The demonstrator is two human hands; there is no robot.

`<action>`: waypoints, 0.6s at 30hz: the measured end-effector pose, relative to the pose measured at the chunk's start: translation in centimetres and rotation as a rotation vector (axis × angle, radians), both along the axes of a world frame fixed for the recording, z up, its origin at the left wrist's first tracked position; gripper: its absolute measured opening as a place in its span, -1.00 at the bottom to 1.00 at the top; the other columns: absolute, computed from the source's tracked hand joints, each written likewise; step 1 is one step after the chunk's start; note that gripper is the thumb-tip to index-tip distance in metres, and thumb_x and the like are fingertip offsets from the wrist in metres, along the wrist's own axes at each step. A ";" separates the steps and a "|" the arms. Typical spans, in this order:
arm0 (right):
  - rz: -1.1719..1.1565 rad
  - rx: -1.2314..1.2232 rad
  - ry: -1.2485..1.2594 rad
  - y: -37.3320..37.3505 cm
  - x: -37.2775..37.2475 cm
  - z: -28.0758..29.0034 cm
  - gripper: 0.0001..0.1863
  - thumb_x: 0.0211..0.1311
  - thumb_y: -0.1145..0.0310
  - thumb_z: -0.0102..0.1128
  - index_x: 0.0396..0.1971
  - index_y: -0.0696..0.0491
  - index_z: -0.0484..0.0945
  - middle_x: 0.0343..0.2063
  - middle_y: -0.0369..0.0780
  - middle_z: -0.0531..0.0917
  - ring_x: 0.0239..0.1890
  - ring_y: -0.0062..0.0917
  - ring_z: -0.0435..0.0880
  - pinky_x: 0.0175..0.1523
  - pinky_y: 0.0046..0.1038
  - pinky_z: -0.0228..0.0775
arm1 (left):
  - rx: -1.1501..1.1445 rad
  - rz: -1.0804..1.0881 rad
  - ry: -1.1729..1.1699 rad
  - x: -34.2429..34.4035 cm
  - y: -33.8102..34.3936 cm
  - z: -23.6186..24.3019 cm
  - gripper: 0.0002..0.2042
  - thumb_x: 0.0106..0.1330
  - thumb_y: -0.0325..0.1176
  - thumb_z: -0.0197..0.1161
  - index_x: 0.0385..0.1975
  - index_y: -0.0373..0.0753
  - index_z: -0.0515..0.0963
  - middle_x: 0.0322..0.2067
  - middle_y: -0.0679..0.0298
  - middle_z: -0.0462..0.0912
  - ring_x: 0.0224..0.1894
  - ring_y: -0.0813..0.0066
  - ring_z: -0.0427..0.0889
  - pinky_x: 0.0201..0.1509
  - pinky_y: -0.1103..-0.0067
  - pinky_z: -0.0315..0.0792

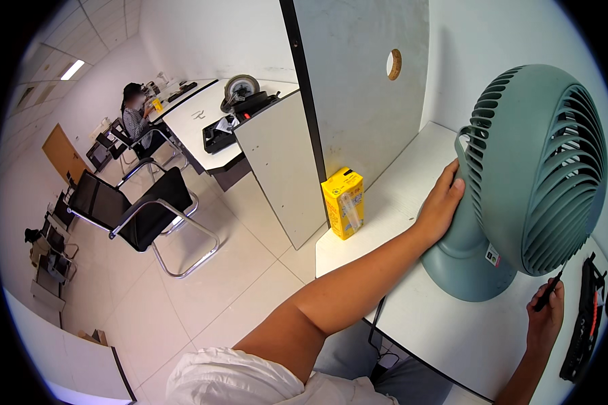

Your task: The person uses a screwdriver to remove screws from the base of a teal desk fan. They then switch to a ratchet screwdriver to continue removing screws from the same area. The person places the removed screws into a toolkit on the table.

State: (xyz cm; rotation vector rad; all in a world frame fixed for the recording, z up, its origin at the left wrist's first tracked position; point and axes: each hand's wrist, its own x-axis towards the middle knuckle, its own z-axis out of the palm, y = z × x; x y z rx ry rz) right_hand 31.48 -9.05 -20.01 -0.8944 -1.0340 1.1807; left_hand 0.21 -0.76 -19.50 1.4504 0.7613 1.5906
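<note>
A grey-green desk fan [507, 169] stands on the white desk [412, 297], its round head turned to the right. My left hand [443, 204] grips the back of its neck, the fingers partly hidden behind the stand. Low at the right, my right hand [550, 310] is closed around the black handle of a screwdriver [548, 295]. Its thin shaft points up toward the lower edge of the fan's front grille; whether the tip touches the grille, I cannot tell.
A yellow drink carton [344, 204] with a straw stands at the desk's left edge, by the grey partition [365, 88]. An open black tool case [584, 317] lies at far right. A black cable [376, 324] hangs over the front edge. Black chairs [142, 206] and a seated person [138, 118] are further off.
</note>
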 end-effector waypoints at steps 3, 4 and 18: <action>-0.001 -0.001 -0.001 0.0 0.0 0.0 -0.72 0.27 0.21 0.02 -0.11 0.02 0.34 -0.43 -0.35 0.45 -0.45 -0.73 0.43 -0.32 -0.67 0.23 | 0.000 -0.001 0.000 0.0 0.1 -0.1 -0.35 0.42 0.10 -0.19 0.34 -0.27 0.04 0.26 0.02 0.23 0.29 0.23 0.25 0.34 0.46 0.09; -0.001 -0.005 -0.003 0.0 -0.1 0.1 -0.72 0.27 0.21 0.02 -0.11 0.02 0.34 -0.43 -0.35 0.45 -0.45 -0.73 0.43 -0.31 -0.68 0.22 | -0.002 -0.002 -0.001 0.0 0.2 -0.1 -0.35 0.42 0.10 -0.19 0.34 -0.26 0.04 0.26 0.02 0.23 0.29 0.23 0.25 0.34 0.46 0.09; 0.054 0.064 0.067 0.3 0.7 -0.5 -0.68 0.26 0.21 0.06 -0.08 0.04 0.33 -0.36 -0.32 0.44 -0.35 -0.70 0.43 -0.24 -0.65 0.28 | -0.006 0.027 0.036 0.0 0.2 -0.4 -0.31 0.41 0.18 -0.27 0.33 -0.26 0.03 0.22 0.09 0.26 0.27 0.33 0.23 0.34 0.47 0.06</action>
